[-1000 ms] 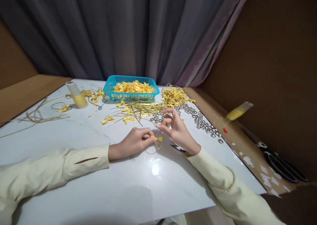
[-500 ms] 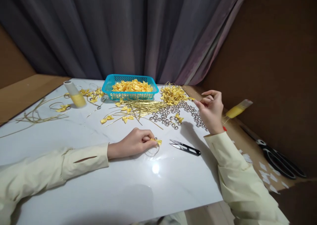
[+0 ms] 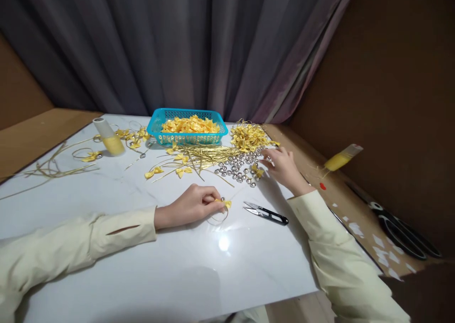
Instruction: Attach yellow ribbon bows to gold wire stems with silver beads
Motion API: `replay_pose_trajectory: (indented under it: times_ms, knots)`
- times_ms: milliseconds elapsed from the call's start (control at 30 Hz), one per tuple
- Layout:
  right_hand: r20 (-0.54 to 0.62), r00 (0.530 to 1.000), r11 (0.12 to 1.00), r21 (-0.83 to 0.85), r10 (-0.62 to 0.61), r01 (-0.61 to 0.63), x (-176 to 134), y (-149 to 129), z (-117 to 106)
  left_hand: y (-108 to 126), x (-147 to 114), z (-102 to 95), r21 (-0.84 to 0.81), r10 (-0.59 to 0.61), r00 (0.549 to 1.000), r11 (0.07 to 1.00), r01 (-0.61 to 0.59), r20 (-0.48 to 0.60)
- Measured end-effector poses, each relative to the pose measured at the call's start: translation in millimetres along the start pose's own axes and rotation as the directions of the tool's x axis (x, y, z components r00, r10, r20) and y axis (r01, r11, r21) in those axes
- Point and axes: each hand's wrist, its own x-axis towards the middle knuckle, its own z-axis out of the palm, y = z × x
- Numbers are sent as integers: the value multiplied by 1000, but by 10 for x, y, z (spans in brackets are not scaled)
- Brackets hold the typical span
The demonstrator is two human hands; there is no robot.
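White table (image 3: 142, 271) | left hand (image 3: 195, 202) pinches bow (image 3: 228, 204), seemingly to steady it | right hand (image 3: 285, 170) curled at beads (image 3: 236, 163), grip unclear | snips (image 3: 273, 216) near, apparently for easy reach

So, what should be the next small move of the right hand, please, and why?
I would probably bring the right hand over to the bow. That hand is by the loose beads, and I cannot tell whether it holds anything. The left hand pinches the bow, where a silver bead already shows, so another seems unneeded.
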Motion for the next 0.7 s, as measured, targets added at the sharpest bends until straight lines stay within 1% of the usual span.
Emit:
replay_pose_trajectory:
  times_ms: [67,100,133,167,200,233,267,333,433,700]
  knots:
    - [76,993,995,23,-96,94,-29,-219,5,-3,11,5,-68,-34,999,997,34,-1]
    - [147,973,983,72,-177,168,-51,-347,1,-5,16,7,-97,-46,999,994,46,-1]
    - [259,918,946,199,-302,255,-79,-476,-4,-8,22,8,-119,-55,999,991,54,1]
    - [344,860,910,312,-376,274,-109,-595,-3,-11,27,9,-135,-58,998,989,58,4]
    - [417,811,890,376,-412,259,-140,-698,5,-15,31,8,-147,-58,998,987,59,6]
    - [467,778,887,393,-420,243,-169,-779,23,-19,34,7,-153,-57,998,987,58,8]
    - [492,769,895,381,-408,231,-192,-836,50,-22,36,5,-155,-56,998,986,57,10]
    - [484,786,909,345,-386,234,-222,-882,118,-23,38,1,-156,-60,998,986,60,9]
    - [456,814,924,300,-358,239,-234,-861,199,-15,39,-2,-152,-71,997,986,73,19]
    - [397,867,942,260,-303,210,-283,-888,325,-22,56,-4,-180,-72,997,981,78,38]
